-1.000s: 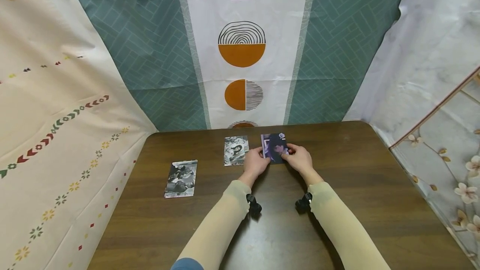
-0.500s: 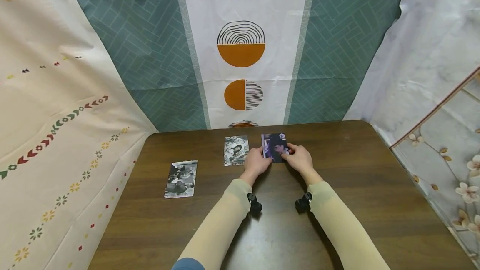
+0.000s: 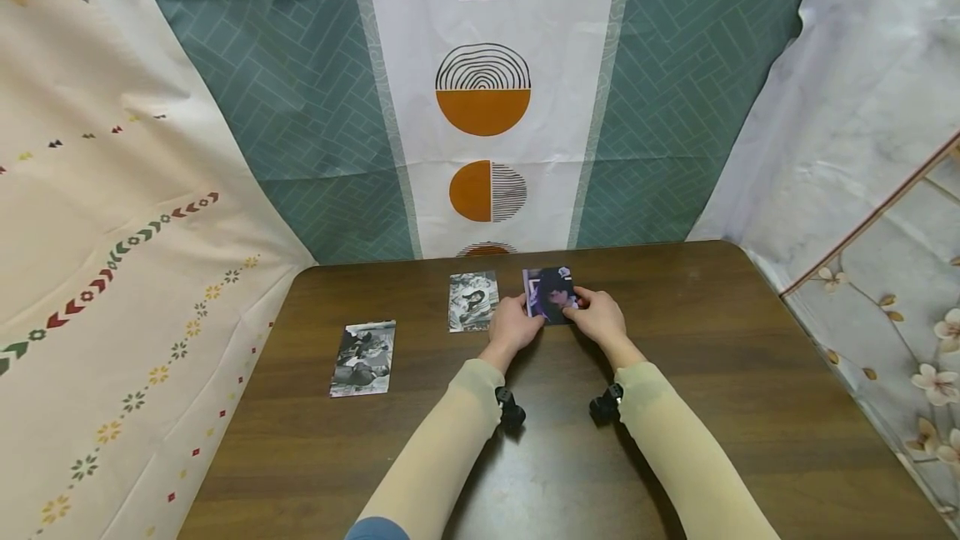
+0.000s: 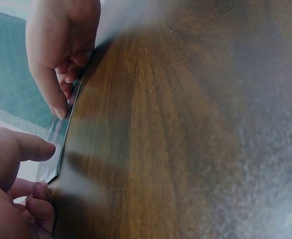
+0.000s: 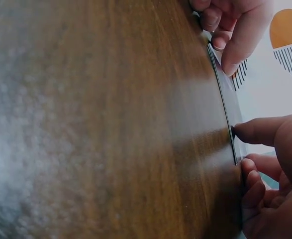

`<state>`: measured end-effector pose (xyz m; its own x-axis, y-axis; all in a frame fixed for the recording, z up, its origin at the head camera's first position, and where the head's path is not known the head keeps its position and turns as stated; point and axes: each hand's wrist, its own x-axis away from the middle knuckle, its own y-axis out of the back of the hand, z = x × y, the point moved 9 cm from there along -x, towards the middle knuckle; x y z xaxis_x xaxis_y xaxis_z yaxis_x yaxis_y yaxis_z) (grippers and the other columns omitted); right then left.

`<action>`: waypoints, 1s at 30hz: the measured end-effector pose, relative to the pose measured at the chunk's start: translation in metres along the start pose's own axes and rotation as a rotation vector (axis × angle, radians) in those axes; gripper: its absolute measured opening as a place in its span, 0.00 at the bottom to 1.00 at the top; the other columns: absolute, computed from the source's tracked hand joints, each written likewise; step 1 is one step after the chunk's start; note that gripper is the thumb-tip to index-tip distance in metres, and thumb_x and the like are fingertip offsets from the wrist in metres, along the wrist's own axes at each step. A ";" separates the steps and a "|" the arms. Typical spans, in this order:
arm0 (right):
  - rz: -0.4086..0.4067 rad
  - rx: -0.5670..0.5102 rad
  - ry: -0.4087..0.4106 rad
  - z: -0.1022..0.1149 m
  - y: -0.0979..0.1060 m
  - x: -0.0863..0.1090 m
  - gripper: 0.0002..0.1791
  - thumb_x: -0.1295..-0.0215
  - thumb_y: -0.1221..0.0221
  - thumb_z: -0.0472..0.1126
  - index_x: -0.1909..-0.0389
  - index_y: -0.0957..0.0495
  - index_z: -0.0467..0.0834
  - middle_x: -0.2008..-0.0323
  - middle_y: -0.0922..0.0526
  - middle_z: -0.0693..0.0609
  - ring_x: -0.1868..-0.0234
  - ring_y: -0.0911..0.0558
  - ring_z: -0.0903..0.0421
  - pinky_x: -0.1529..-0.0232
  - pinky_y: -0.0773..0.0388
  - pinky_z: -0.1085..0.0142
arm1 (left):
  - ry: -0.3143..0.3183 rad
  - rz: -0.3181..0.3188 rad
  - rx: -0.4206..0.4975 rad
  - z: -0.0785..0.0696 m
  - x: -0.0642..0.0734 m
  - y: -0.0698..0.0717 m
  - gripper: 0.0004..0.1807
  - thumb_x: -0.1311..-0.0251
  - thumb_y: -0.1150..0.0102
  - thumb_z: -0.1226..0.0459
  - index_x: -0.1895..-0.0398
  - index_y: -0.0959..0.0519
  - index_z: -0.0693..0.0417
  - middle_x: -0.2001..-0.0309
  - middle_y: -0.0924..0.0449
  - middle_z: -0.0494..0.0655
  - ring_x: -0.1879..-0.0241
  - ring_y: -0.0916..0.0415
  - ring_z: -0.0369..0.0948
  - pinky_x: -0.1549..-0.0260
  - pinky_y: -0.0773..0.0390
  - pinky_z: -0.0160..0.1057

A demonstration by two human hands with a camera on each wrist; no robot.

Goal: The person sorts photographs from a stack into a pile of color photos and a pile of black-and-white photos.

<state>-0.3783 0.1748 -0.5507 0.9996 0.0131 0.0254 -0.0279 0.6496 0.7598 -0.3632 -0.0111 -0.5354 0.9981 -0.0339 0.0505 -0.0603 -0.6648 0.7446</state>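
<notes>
A purple and dark photo print (image 3: 548, 294) with a head in profile on it lies near the table's far edge, between my two hands. My left hand (image 3: 513, 326) pinches its left side, thumb over the near left corner. On the opposite side my right hand (image 3: 600, 317) pinches it, thumb on top and fingers along the side. Seen from the left wrist, the print's near edge (image 4: 66, 134) is a thin layered line close to the wood. In the right wrist view, the right thumb (image 5: 260, 130) presses near that edge (image 5: 224, 107), other fingers curled beside it.
A black-and-white photo (image 3: 472, 301) lies just left of my left hand. Another black-and-white photo (image 3: 363, 358) rests farther left and nearer. The brown wooden table (image 3: 697, 407) ends at a patterned cloth (image 3: 487, 140) behind, with more cloth at both sides.
My left hand has shifted slightly right, its thumb a bit farther over the print's corner. My right hand stays in place, and the two black-and-white photos have not moved.
</notes>
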 end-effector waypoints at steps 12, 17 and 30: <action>-0.008 -0.079 -0.027 0.002 0.002 0.005 0.34 0.28 0.36 0.47 0.28 0.26 0.33 0.46 0.16 0.37 0.43 0.20 0.37 0.36 0.28 0.43 | -0.014 -0.003 0.060 0.003 0.002 0.004 0.26 0.37 0.30 0.59 0.36 0.16 0.58 0.71 0.21 0.42 0.71 0.29 0.39 0.66 0.26 0.39; -0.015 -0.218 -0.095 -0.002 0.007 0.010 0.33 0.26 0.37 0.45 0.26 0.29 0.33 0.42 0.18 0.35 0.39 0.22 0.37 0.34 0.30 0.44 | -0.042 0.013 0.227 0.005 0.005 0.006 0.32 0.38 0.30 0.64 0.30 0.22 0.66 0.69 0.24 0.43 0.70 0.30 0.37 0.66 0.28 0.35; -0.142 -0.400 -0.074 0.026 0.005 0.022 0.28 0.26 0.36 0.40 0.28 0.24 0.38 0.44 0.15 0.39 0.47 0.19 0.44 0.48 0.25 0.56 | -0.170 0.096 0.357 0.022 0.037 0.047 0.27 0.32 0.32 0.64 0.31 0.20 0.59 0.60 0.21 0.45 0.71 0.28 0.36 0.68 0.27 0.37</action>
<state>-0.3563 0.1584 -0.5291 0.9897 -0.1430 -0.0036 0.1294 0.8845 0.4482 -0.3290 -0.0601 -0.5126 0.9771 -0.2116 -0.0240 -0.1768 -0.8687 0.4627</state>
